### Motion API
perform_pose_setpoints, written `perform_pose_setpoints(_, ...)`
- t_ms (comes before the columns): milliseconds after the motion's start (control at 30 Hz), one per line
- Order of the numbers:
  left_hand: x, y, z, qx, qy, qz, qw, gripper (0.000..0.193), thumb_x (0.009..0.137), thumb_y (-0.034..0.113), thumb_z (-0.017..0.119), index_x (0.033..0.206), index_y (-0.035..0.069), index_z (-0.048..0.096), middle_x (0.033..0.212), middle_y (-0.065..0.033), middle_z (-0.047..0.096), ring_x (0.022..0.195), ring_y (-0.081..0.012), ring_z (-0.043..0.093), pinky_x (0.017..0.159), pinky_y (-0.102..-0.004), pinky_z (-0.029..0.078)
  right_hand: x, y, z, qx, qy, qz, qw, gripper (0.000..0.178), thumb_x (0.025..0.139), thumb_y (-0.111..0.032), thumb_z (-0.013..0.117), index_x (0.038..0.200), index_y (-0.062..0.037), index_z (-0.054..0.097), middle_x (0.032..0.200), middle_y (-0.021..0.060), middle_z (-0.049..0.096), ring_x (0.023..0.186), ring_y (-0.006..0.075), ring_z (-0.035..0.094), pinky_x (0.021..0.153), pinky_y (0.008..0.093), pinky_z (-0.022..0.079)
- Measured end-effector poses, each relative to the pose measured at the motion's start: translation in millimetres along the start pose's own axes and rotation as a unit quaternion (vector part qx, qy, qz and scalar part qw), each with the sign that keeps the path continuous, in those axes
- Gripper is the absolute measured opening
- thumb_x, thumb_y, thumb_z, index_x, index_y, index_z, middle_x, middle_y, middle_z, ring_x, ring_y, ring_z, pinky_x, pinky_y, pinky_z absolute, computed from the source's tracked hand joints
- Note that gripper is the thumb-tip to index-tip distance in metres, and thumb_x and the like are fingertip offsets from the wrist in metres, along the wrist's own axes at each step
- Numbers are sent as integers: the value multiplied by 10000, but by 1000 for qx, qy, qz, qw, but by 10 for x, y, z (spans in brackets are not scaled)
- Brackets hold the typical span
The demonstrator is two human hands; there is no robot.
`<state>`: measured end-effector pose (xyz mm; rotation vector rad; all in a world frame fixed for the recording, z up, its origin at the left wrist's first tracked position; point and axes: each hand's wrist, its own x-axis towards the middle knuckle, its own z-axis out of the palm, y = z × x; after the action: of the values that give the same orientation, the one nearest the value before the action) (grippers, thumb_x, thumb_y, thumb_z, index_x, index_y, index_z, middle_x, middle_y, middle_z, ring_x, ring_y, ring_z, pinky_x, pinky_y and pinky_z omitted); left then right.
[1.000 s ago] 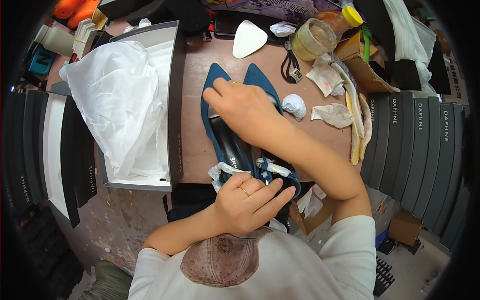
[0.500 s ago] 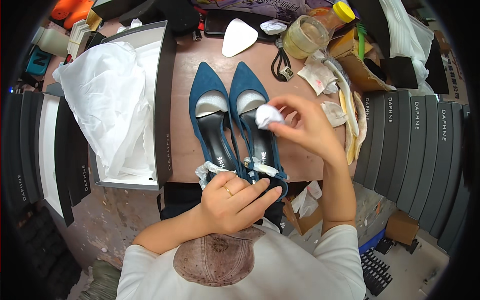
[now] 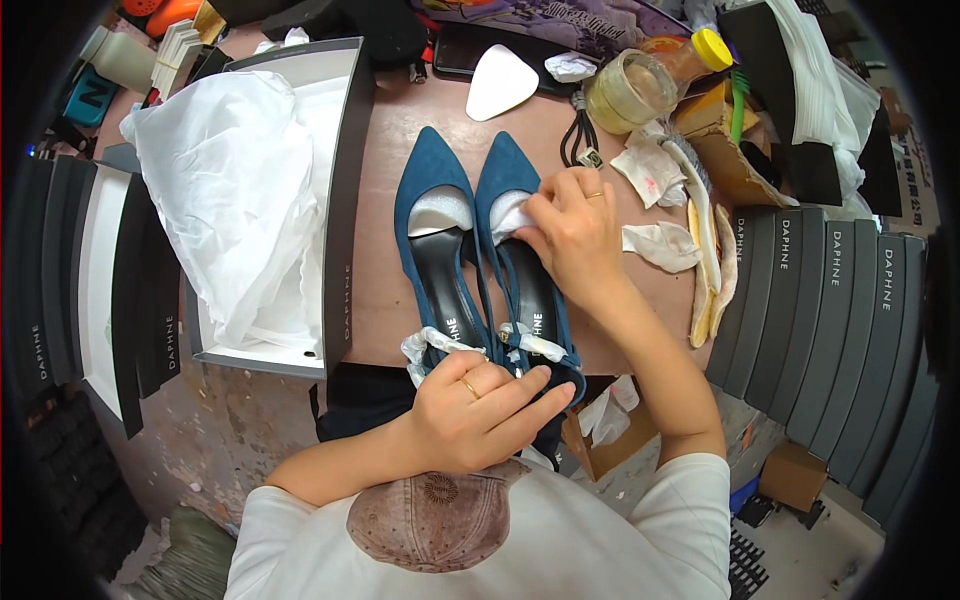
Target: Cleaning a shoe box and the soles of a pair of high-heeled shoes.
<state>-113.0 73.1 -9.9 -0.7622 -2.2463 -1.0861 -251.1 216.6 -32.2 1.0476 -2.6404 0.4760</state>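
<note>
At the bottom of the frame a brown cap [image 3: 438,522] and a white shirt [image 3: 620,560] are being seen from above. Just above them the left hand [image 3: 478,408] is being laid, fingers curled, over the heel ends of a pair of blue pointed shoes [image 3: 470,250], where white paper wrapping [image 3: 428,345] is being gripped around the heels. The shoes are lying side by side at the centre of the frame on a brown table [image 3: 380,290], toes pointing toward the top. The right hand [image 3: 572,238] is being pressed into the right-hand shoe, its fingertips pinching a wad of white paper [image 3: 508,215] at the toe opening; a similar wad is sitting in the other shoe.

To the left, an open grey shoebox [image 3: 345,200] is being filled with crumpled white tissue [image 3: 225,190]. Dark box lids [image 3: 70,300] are being stacked at the far left, and upright grey boxes [image 3: 830,320] are lining the right side. Right of the shoes, crumpled rags [image 3: 660,245] and pale insoles [image 3: 710,270] are lying. Toward the top, a white insole pad [image 3: 500,80], a black cord [image 3: 580,140], a glass jar [image 3: 632,92] and a yellow-capped bottle [image 3: 700,55] are being crowded together amid clutter. A stained concrete floor [image 3: 230,430] is showing at lower left.
</note>
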Motion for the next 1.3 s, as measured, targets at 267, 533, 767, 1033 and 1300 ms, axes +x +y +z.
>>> perform_pose_setpoints(267, -46, -1, -44, -1, 0, -7, 1000, 398, 548, 76, 630, 939, 89, 696, 934, -35, 661, 557, -91, 480, 553, -254, 321, 416, 340, -153, 136, -165, 162, 963, 381, 661, -219, 758, 940, -45, 566, 878, 112, 583, 829, 273, 566, 732, 404, 415)
perform_pose_setpoints(533, -12, 1, -85, -13, -35, -10, 999, 414, 581, 88, 616, 990, 65, 672, 994, -62, 645, 672, -120, 530, 581, -270, 359, 1145, 917, 501, -343, -76, 23, 936, 278, 742, -31, 562, 1015, -64, 597, 894, 121, 599, 922, 276, 569, 760, 359, 491)
perform_pose_setpoints(767, -147, -70, -450, -82, 43, -125, 988, 529, 648, 299, 724, 1087, 31, 602, 1105, -153, 575, 984, -316, 559, 790, -411, 464, 699, -96, -378, 453, -176, 164, 858, 244, 708, -112, 640, 923, -33, 557, 821, 22, 606, 683, 59, 526, 592, 235, 415)
perform_pose_setpoints(1033, -222, -82, -276, -39, -38, -116, 992, 564, 600, 155, 743, 1124, 46, 565, 1085, -116, 580, 998, -285, 563, 831, -430, 439, 450, -568, 53, 232, -173, -23, 957, 127, 729, -104, 670, 805, -24, 606, 755, 107, 594, 712, 297, 594, 623, 383, 454)
perform_pose_setpoints(1300, -263, -102, -294, -58, -41, -112, 991, 499, 667, 170, 702, 1121, 9, 571, 1050, -140, 573, 969, -275, 551, 860, -411, 436, 424, -576, -195, 41, -150, -100, 983, 288, 643, -198, 759, 868, -46, 663, 811, 52, 617, 777, 224, 523, 655, 329, 418)
